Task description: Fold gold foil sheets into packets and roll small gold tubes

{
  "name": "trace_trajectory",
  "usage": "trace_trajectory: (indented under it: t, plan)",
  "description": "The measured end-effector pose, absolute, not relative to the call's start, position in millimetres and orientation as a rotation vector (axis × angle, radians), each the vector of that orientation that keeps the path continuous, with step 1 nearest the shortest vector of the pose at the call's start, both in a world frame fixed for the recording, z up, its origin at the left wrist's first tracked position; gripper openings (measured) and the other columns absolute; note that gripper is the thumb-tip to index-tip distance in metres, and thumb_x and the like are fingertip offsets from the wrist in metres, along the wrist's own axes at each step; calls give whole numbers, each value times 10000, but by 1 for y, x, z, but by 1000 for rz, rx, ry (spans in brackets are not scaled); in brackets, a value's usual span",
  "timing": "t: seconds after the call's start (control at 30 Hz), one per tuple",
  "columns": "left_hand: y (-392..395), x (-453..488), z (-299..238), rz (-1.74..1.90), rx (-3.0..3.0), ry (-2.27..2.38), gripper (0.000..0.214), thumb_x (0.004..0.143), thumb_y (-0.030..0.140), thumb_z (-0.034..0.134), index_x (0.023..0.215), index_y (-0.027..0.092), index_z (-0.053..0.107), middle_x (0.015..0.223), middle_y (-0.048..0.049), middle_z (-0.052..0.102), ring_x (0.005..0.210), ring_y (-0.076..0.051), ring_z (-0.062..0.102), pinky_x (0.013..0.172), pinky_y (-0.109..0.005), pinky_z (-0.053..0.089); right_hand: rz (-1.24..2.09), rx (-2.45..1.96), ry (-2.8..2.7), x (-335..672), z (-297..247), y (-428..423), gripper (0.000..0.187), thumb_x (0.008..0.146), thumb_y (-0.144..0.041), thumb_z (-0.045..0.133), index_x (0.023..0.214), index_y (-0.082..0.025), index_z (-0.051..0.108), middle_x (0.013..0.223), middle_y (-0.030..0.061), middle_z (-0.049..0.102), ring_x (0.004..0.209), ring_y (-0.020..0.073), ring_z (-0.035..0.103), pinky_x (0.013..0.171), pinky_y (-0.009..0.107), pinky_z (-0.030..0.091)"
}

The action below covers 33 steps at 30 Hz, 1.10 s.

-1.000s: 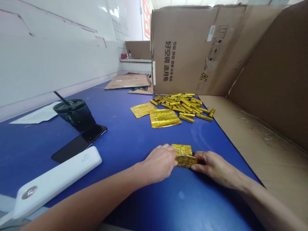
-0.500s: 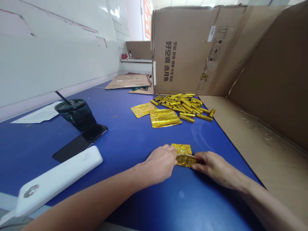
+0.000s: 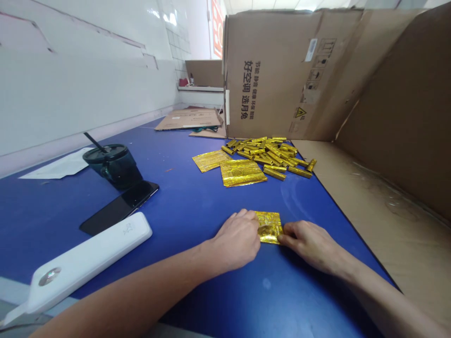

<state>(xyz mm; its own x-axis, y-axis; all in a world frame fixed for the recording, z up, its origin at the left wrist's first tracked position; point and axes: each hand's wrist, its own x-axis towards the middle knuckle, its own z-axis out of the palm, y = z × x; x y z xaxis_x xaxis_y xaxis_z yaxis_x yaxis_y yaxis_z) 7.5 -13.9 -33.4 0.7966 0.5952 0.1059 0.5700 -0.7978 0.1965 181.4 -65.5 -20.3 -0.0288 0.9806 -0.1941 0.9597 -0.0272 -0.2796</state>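
A small sheet of gold foil paper [image 3: 270, 225] lies on the blue tabletop between my two hands. My left hand [image 3: 237, 239] is closed over its left edge, fingers curled and partly hidden. At the lower right corner, my right hand [image 3: 308, 244] pinches the paper between thumb and fingers. Farther back is a stack of gold foil sheets [image 3: 243, 173], with another foil sheet [image 3: 208, 161] to its left. Beside the stack spreads a pile of rolled gold foil tubes [image 3: 273, 155].
On the left stand a dark lidded cup [image 3: 118, 166] with a straw, a black phone [image 3: 121, 206] and a long white device [image 3: 91, 263]. A big cardboard box [image 3: 278, 70] rises behind the pile. Flat cardboard [image 3: 188, 118] lies at the back, near the wall.
The curled lower part of the foil paper, which stood up between my hands, now lies nearly flat. My right hand has shifted slightly left.
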Motion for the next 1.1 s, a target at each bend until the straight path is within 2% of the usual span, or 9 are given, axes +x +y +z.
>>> trace_trajectory:
  t: [0.37,0.57,0.77,0.9,0.97,1.03,1.1]
  plan:
    - [-24,9,-32,231,2885,971,126,753,127,404,853,124,482,872,-89,523,816,-215,473,713,-340,413,449,-2163,-2134,182,-24,-66,266,772,-338,427,590,-204,566,579,2,601,533,124,523,462,214,281]
    - [-24,8,-29,225,2870,949,294,749,85,411,1037,141,420,904,-73,521,832,-210,470,701,-329,404,458,-2150,-2135,182,-25,-66,253,769,-331,433,590,-207,563,578,-2,600,537,126,525,471,220,287]
    - [-18,5,-34,191,2962,824,281,791,150,414,1054,212,496,932,-76,501,864,-225,453,712,-337,387,415,-2159,-2133,183,-27,-68,248,774,-341,442,595,-206,548,589,2,607,548,127,535,471,218,297]
    - [-16,5,-34,200,2991,801,255,799,178,417,1020,234,530,915,-72,498,842,-230,452,685,-335,385,253,-2183,-2169,181,-27,-73,212,783,-348,451,640,-214,534,608,2,607,565,151,559,476,232,341]
    - [-16,4,-33,204,3001,800,266,802,183,416,1043,232,519,927,-74,495,845,-229,450,693,-337,381,100,-2161,-2178,183,-29,-73,163,758,-359,495,755,-210,560,732,33,628,651,183,585,526,264,401]
    - [-16,4,-32,201,3004,812,317,803,176,415,1108,237,474,952,-76,491,856,-228,448,707,-340,377,-54,-2039,-2225,188,-33,-72,285,735,-348,534,979,-203,552,1014,95,590,889,237,563,689,337,442]
    - [-17,4,-32,196,3006,815,358,802,165,410,1149,251,434,968,-73,490,857,-224,450,713,-340,373,-112,-1903,-2305,194,-38,-69,430,754,-352,515,1164,-234,467,1273,112,415,1136,277,398,867,434,364]
